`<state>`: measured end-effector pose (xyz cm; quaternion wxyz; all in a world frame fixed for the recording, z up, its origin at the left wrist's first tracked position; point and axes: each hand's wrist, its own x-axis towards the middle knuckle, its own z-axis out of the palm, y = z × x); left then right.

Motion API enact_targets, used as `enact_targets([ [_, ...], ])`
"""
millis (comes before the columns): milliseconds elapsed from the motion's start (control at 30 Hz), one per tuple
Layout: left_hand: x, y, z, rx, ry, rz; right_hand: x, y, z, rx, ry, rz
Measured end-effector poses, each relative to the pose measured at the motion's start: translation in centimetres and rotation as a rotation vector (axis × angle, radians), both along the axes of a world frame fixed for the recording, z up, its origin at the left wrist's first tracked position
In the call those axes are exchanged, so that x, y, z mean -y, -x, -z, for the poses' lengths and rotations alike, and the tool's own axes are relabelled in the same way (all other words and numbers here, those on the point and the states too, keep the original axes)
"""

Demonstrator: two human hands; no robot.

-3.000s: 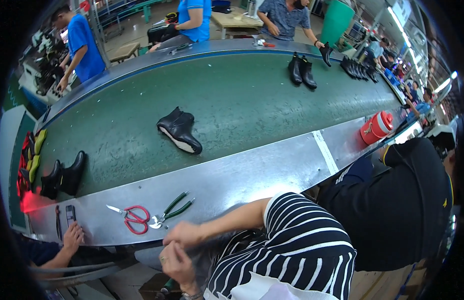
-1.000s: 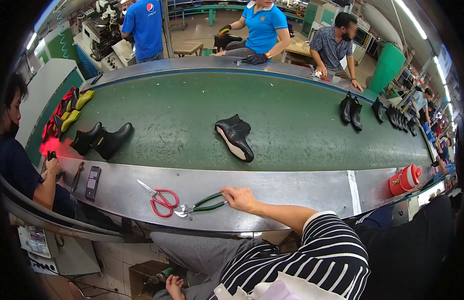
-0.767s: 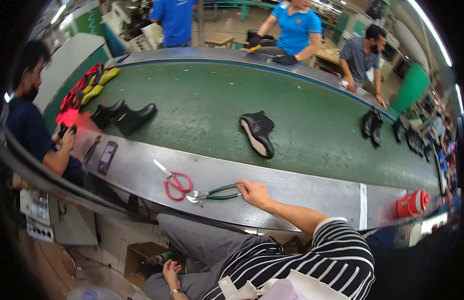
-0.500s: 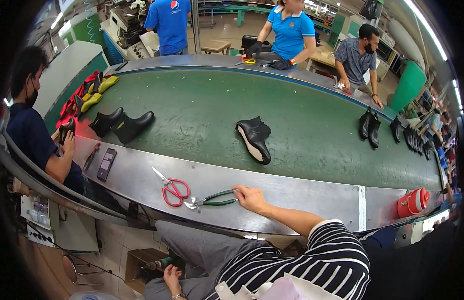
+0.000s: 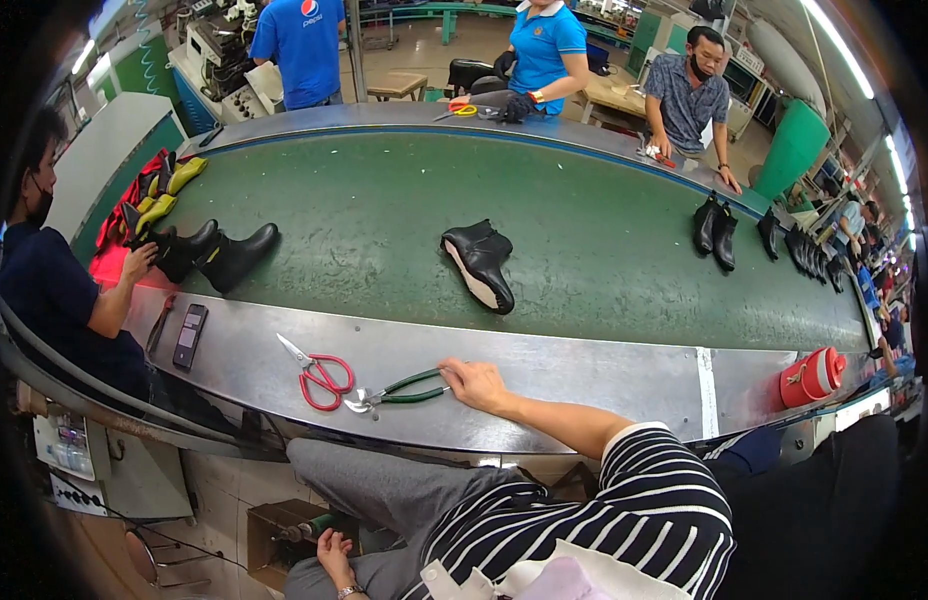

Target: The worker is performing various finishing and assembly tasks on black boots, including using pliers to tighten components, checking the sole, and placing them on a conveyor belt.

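green conveyor belt (image 5: 374, 220): running across before you.
metal ledge (image 5: 564, 380): along the belt's near edge.
black boot (image 5: 478, 262): on the belt ahead of you, tipped onto its side, pale sole showing.
red-handled scissors (image 5: 317, 375): flat on the ledge, loops toward you.
green-handled pliers (image 5: 409, 387): on the ledge, head just beside the scissors' loops.
your right hand (image 5: 474, 385): fingers closed on the pliers' handle ends.
your left hand (image 5: 335, 556): low by your lap, fingers loosely curled, slightly apart.
dark phone (image 5: 190, 336): on the ledge, left of the scissors.

Red jug (image 5: 812, 378), green bin (image 5: 792, 152)
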<state>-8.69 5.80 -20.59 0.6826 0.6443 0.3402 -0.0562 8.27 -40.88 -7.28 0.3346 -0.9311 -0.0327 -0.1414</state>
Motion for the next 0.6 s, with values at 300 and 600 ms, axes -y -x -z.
enact_targets([
  [300,0.4,0.6,-1.6,0.016,-0.117,0.024,-1.3,-0.7,1.2,-0.023,0.08,-0.015],
  [600,2.0,1.1,-1.3,-0.036,-0.648,0.117,-1.3,-0.7,-0.4,-0.009,0.089,-0.011],
])
